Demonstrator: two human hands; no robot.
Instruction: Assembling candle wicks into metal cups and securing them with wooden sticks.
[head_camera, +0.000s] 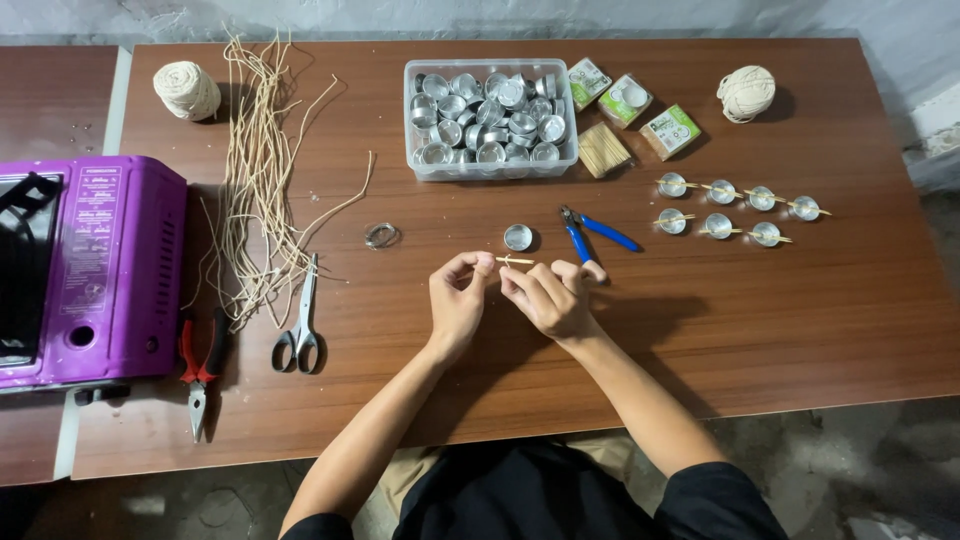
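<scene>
My left hand (457, 300) and my right hand (548, 295) meet over the middle of the brown table (780, 320). Between their fingertips they pinch a thin wooden stick (514, 261) with a short piece of wick across it. Just beyond the fingers stands one small empty metal cup (518, 237). Blue-handled pliers (592, 236) lie right of it, close to my right hand. A clear tub (490, 115) full of several metal cups sits farther back.
Several finished cups with sticks (735, 208) lie at the right. Loose wick strands (258, 170), scissors (300, 325), red pliers (200, 365) and a purple stove (85, 265) are left. Two twine balls (187, 90), small boxes (625, 100) and a stick bundle (604, 150) are behind.
</scene>
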